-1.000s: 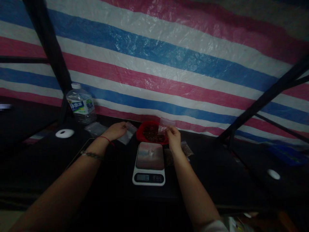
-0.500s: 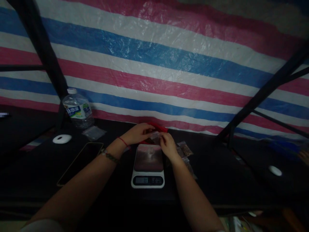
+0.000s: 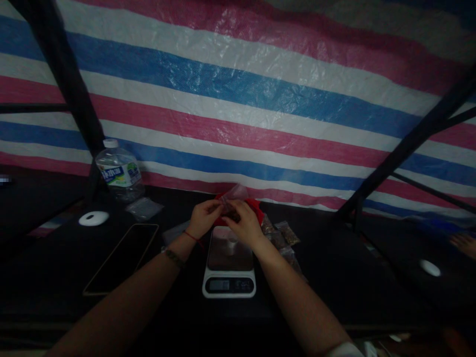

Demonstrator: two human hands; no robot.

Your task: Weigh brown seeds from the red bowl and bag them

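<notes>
Both my hands pinch a small clear plastic bag (image 3: 231, 194) held up over the far end of a white kitchen scale (image 3: 229, 264). My left hand (image 3: 202, 218) grips the bag's left side and my right hand (image 3: 243, 223) its right side. Something dark shows inside the bag. Just behind my hands a red bowl (image 3: 256, 208) is mostly hidden. The scale's platform carries nothing.
Several small filled bags (image 3: 281, 233) lie right of the scale. A phone (image 3: 122, 257) lies flat at the left, with a white disc (image 3: 93, 218), empty clear bags (image 3: 144, 208) and a water bottle (image 3: 119, 171) beyond it. A striped tarp (image 3: 260, 99) backs the dark table.
My left hand came in from the empty bags at the left and joined my right hand on the small bag. Both hands now hold it raised over the scale.
</notes>
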